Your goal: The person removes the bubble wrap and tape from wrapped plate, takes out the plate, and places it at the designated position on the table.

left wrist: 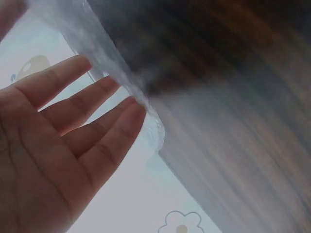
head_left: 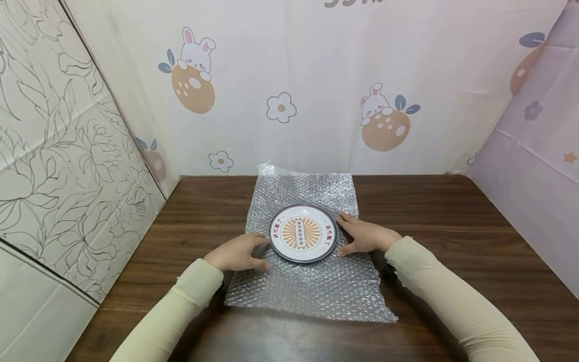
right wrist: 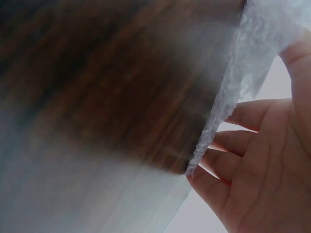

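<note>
A round white plate (head_left: 300, 233) with a dark rim, an orange sunburst and red characters lies face up. Under it spreads a sheet of clear bubble wrap (head_left: 312, 294). My left hand (head_left: 239, 253) is at the plate's left side, fingertips close to the rim and thumb spread toward me. On the opposite side, my right hand (head_left: 366, 236) has its fingers and thumb apart, with the tips by the right rim. Both wrist views show relaxed, extended fingers at the bubble wrap, and neither palm (left wrist: 34, 160) nor (right wrist: 272, 165) grips anything.
A dark brown wooden table (head_left: 452, 241) carries the sheet. Behind it hangs a pale curtain (head_left: 316, 65) printed with rabbits and flowers. A white panel with line-drawn flowers (head_left: 59, 141) stands at the left, and a lilac cloth (head_left: 538, 166) at the right.
</note>
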`<action>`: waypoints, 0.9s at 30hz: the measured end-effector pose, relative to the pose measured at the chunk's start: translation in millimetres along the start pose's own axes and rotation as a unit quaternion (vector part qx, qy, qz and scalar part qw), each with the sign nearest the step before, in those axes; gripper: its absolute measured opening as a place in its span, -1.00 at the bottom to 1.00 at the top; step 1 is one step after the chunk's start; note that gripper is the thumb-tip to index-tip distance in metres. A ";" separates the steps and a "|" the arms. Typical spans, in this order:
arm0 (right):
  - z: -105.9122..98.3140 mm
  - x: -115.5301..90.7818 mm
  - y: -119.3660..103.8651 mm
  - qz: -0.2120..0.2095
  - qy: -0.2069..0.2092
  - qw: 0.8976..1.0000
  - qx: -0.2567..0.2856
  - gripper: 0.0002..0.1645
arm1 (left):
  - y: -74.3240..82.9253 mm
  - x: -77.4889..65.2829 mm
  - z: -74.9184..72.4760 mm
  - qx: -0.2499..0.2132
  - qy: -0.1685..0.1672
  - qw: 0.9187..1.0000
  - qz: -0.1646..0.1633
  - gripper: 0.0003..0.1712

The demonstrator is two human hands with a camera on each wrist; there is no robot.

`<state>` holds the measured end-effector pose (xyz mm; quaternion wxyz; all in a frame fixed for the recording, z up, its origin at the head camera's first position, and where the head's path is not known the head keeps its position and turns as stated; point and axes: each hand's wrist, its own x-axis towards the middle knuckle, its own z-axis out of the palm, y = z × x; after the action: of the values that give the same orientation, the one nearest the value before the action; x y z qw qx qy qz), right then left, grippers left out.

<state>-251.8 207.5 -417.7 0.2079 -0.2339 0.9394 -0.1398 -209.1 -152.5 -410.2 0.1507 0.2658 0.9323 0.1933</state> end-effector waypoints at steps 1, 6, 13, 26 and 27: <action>0.1 0.1 0.0 0.000 0.000 1.000 0.000 0.30 | -1.4 1.2 -1.3 -0.004 0.005 1.000 0.000 -0.20; 0.2 0.2 -0.4 -0.001 0.000 1.000 0.001 0.30 | -7.5 6.9 -8.1 -0.013 0.027 1.000 -0.002 -0.32; 0.0 0.3 -0.5 -0.001 0.001 1.000 0.002 0.30 | -14.7 15.3 -11.0 -0.019 0.007 0.999 -0.028 -0.17; -1.9 -0.7 -0.5 -0.004 -0.004 1.000 0.003 0.29 | -17.6 22.9 -3.3 -0.005 -0.039 0.998 -0.054 -0.01; -2.1 -0.7 -0.5 -0.003 -0.004 1.000 0.003 0.29 | -17.6 23.3 -2.9 -0.002 -0.039 0.998 -0.056 -0.02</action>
<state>-252.1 207.8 -415.4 0.2120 -0.2370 0.9374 -0.1422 -236.9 -154.2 -419.6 0.1984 0.2203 0.9387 0.1762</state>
